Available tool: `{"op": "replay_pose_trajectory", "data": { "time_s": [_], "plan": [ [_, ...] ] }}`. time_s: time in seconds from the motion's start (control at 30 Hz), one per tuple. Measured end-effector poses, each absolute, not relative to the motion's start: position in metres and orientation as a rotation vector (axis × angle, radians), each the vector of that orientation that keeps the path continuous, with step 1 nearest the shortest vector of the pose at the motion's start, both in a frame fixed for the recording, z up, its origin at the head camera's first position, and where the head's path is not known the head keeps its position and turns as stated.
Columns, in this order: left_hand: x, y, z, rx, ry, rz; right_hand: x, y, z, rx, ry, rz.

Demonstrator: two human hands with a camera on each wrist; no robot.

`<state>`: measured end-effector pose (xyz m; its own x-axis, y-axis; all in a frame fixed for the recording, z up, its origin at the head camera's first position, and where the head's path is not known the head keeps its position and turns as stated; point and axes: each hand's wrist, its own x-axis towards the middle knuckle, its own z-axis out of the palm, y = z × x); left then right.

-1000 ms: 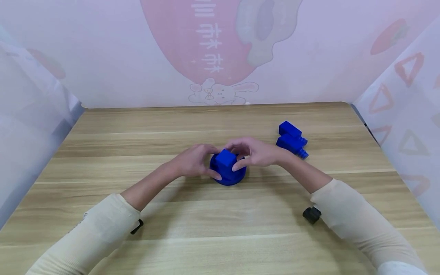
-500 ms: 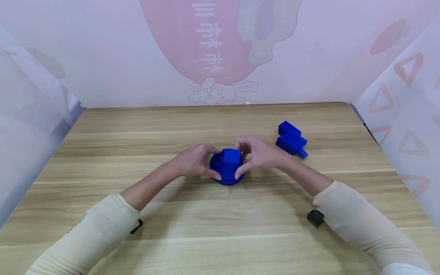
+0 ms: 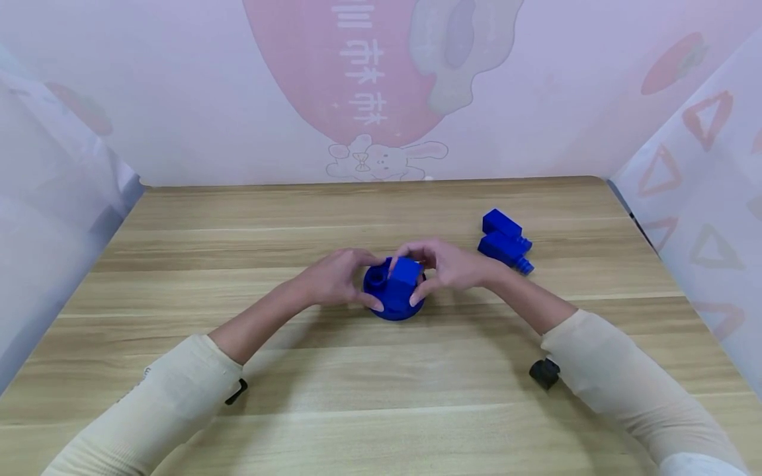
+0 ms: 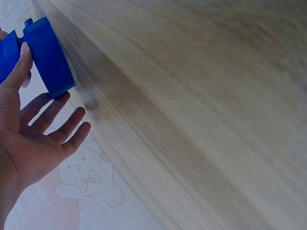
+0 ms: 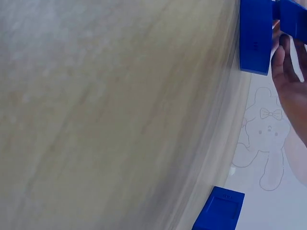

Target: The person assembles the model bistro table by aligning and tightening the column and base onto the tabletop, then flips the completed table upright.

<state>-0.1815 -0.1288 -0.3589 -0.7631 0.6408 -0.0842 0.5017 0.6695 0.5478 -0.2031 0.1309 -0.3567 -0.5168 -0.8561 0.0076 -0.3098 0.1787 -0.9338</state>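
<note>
My left hand (image 3: 339, 281) grips the rim of a round blue base (image 3: 394, 315) on the table, thumb at the front and fingers behind. On the base's left side an open round socket (image 3: 376, 277) shows. A blue rectangular block (image 3: 407, 271) stands on the right part of the base, leaning a little. My right hand (image 3: 449, 266) pinches this block between thumb and fingers. Its lower end is hidden. In the left wrist view the base (image 4: 50, 60) and block (image 4: 6, 53) appear edge-on; the right wrist view also catches the base (image 5: 255, 38) and block (image 5: 293, 20).
Two more blue blocks lie together at the back right, the rear one (image 3: 502, 223) and the front one (image 3: 501, 247), each with a threaded end pointing right. A printed cloth wall (image 3: 208, 99) rises behind the wooden table (image 3: 381, 396).
The block has turned and shifted slightly right, uncovering the socket on the left. My right fingers slid back to the right, then round the block again. My left hand and the base stay put.
</note>
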Motion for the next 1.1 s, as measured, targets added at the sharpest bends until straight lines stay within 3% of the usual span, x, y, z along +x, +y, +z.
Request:
{"op": "replay_pose_trajectory", "data": {
  "time_s": [0.33,0.73,1.1],
  "plan": [
    [-0.182,-0.129,-0.359,0.921,2.628,0.731,-0.195,0.122,-0.359,-1.275,2.234,-1.218],
    [-0.182,-0.128,-0.359,0.908,2.624,0.706,-0.201,0.141,-0.349,-1.267,1.852,-1.188],
    [-0.181,-0.129,-0.358,0.905,2.621,0.709,-0.195,0.126,-0.349,-1.306,2.206,-1.148]
  ]
}}
